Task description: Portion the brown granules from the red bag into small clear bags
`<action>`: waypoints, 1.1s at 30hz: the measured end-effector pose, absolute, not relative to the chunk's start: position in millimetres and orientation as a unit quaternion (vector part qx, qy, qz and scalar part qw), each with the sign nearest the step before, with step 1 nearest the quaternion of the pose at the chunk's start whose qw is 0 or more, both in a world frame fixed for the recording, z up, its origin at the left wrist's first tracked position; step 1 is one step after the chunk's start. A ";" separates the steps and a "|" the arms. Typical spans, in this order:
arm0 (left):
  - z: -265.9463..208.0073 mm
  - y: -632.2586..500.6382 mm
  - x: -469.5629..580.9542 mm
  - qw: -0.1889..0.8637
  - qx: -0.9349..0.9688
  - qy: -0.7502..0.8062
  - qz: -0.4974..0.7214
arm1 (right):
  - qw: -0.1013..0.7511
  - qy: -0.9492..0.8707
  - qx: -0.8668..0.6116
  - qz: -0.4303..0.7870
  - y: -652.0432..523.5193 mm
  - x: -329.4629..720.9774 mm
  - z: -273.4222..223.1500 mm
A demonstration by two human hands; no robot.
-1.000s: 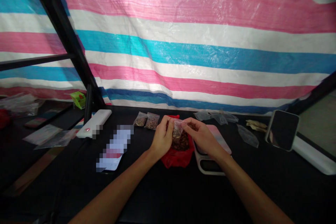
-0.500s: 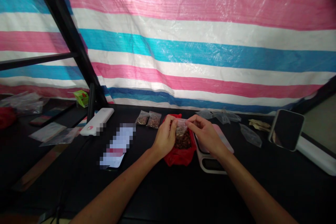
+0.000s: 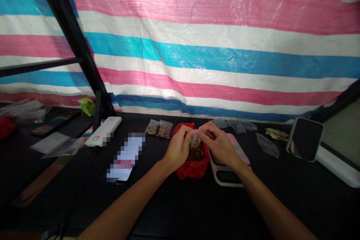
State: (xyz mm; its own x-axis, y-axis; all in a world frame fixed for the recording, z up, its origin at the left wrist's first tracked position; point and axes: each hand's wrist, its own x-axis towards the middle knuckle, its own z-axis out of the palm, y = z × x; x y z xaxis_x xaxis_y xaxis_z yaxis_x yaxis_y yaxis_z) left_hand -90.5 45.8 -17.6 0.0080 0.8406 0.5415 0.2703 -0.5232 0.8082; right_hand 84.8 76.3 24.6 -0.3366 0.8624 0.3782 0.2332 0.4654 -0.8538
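Both hands pinch the top edge of a small clear zip bag (image 3: 195, 139) with brown bits in it. My left hand (image 3: 177, 149) grips its left corner, and my right hand (image 3: 219, 144) its right corner, thumbs close together. Below the bag lies a red plastic bag (image 3: 194, 171), opened wide and holding loose brown pieces (image 3: 196, 153) that look like seeds or dried bits. Just right of it, partly under my right hand and forearm, is a kitchen scale (image 3: 225, 176). Two filled zip bags, one (image 3: 152, 127) beside the other (image 3: 164, 129), lie at the back left.
A phone (image 3: 126, 157) and a white power strip-like device (image 3: 104, 131) lie to the left. Empty clear bags (image 3: 239, 124) are at the back right, near a standing phone-like device (image 3: 306, 139). A black frame post (image 3: 70, 37) rises at left before a striped tarp (image 3: 210, 33).
My hands have drawn slightly closer together along the zip bag's top, covering more of its edge. The view has shifted a little; the other things lie as before.
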 end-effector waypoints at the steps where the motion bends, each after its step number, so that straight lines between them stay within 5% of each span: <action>1: -17.8 45.7 -90.2 0.253 0.665 0.417 0.565 | 0.440 -0.739 -0.370 0.352 75.9 84.2 24.9; 33: -13.0 46.4 -90.7 0.251 0.645 0.409 0.595 | 0.473 -0.717 -0.374 0.351 73.6 79.6 17.6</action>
